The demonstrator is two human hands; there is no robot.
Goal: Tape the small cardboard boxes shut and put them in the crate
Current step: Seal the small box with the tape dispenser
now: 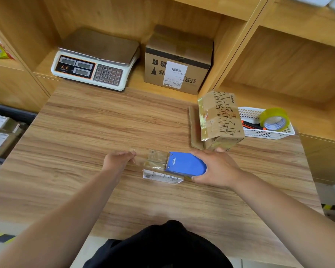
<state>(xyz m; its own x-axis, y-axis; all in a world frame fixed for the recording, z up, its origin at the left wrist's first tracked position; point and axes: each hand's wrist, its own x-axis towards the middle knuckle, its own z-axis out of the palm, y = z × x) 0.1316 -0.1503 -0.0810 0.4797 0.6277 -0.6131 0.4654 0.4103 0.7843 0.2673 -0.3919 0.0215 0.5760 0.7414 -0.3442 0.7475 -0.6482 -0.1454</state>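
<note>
1. Small cardboard box (156, 160), between the hands: right half covered by the tape dispenser (186, 164); side label print too small to read.
2. Tape dispenser: rear end and roll hidden inside the gripping right hand (218, 169).
3. Clear tape strip (138, 157), pinched by the left hand (117, 159): nearly invisible, edges faint.
4. Flat cardboard (194, 128), beyond the right hand: mostly hidden behind the printed box (220, 117).
5. White basket (269, 133), further right of the right hand: left end hidden by the same box; orange-black tool (251, 124) inside partly covered by the tape roll (274, 118).
6. Crate (12, 112), far left of the left hand: cut off at the left edge; labels on the parcels (0, 140) unreadable.
</note>
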